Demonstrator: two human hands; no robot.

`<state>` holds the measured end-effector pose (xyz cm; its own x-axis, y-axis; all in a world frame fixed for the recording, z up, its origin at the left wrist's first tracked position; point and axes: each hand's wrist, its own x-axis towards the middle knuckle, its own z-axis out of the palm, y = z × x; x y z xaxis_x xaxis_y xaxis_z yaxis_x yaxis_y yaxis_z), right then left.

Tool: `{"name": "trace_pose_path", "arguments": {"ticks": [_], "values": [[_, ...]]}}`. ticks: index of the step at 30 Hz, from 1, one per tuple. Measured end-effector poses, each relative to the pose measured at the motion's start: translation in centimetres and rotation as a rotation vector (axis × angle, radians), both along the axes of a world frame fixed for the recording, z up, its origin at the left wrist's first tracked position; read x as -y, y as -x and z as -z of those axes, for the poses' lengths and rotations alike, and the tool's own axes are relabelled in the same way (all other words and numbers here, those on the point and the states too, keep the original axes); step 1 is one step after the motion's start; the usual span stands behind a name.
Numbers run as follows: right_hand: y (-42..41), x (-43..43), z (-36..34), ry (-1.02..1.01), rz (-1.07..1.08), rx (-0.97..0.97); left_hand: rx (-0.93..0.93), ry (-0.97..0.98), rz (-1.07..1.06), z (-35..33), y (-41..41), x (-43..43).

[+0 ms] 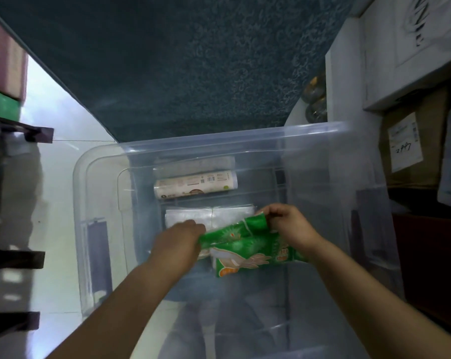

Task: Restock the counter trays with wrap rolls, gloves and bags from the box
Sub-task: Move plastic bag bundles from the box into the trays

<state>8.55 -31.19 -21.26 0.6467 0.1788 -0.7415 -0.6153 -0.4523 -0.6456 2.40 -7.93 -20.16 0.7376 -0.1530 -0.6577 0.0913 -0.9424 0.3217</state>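
- Both arms reach down into a clear plastic box [322, 141] that sits on the floor, with a dark blue mat beyond it.
- The left hand [179, 242] is closed on the left end of a green packet [245, 244], which looks like the gloves; the fingers are tucked under it and mostly hidden.
- The right hand [288, 224] pinches the packet's upper right corner between thumb and fingertips.
- The packet's long side runs left to right between the two hands, tilted a little upward toward the right, and it seems to be held just off the box bottom.
- Just behind the packet lies a flat pile of clear bags [211, 215], touching or nearly touching the right hand.
- Farther back, a wrap roll [196, 186] lies crosswise, with a second, paler roll [193, 164] behind it against the far wall.
- No counter trays are in view, so the packet must be lifted straight up past the rim first; both hands are equally placed for that.
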Motion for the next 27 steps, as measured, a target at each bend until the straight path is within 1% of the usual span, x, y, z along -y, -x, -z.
{"name": "trace_pose_path", "arguments": {"ticks": [2,3,5,7,8,9,11,13,15,17,20,21,23,27], "values": [[-0.8,-0.8,-0.1,0.092,-0.038,0.095,-0.014,0.040,-0.037,-0.8,1.4,0.4],[-1.2,-1.5,0.2,0.158,-0.128,0.165,-0.025,0.059,-0.055,-1.1,2.0,0.6],[-1.9,-3.5,0.8,0.219,-0.390,0.220,-0.048,0.084,-0.079,-1.3,3.0,0.7],[-2.7,-5.6,1.8,0.217,-0.615,0.171,-0.048,0.081,-0.067,-1.3,3.7,0.7],[-3.0,-6.6,2.4,0.253,-0.737,0.167,-0.045,0.079,-0.061,-1.3,4.0,0.8],[-3.1,-7.3,2.9,0.318,-0.866,0.205,-0.045,0.082,-0.058,-1.3,4.3,0.8],[-2.6,-8.5,4.0,0.453,-1.077,0.378,-0.044,0.092,-0.063,-1.3,4.8,0.7],[-1.3,-9.2,4.8,0.544,-1.192,0.518,-0.045,0.108,-0.079,-1.4,5.2,0.6],[-0.3,-9.5,5.4,0.574,-1.210,0.527,-0.063,0.122,-0.079,-1.5,5.7,0.6],[0.2,-9.5,5.5,0.569,-1.190,0.473,-0.092,0.119,-0.055,-1.5,5.9,0.8],[0.4,-9.0,4.7,0.462,-1.045,0.348,-0.098,0.109,-0.025,-1.5,6.0,0.8],[0.3,-8.9,4.1,0.431,-1.001,0.338,-0.094,0.113,-0.023,-1.5,6.0,0.7],[-0.3,-8.2,2.4,0.441,-0.958,0.427,-0.076,0.122,-0.012,-1.6,5.8,0.7],[-2.7,-5.4,-2.6,0.589,-0.871,0.743,-0.017,0.099,0.000,-2.1,4.0,0.8]]}}
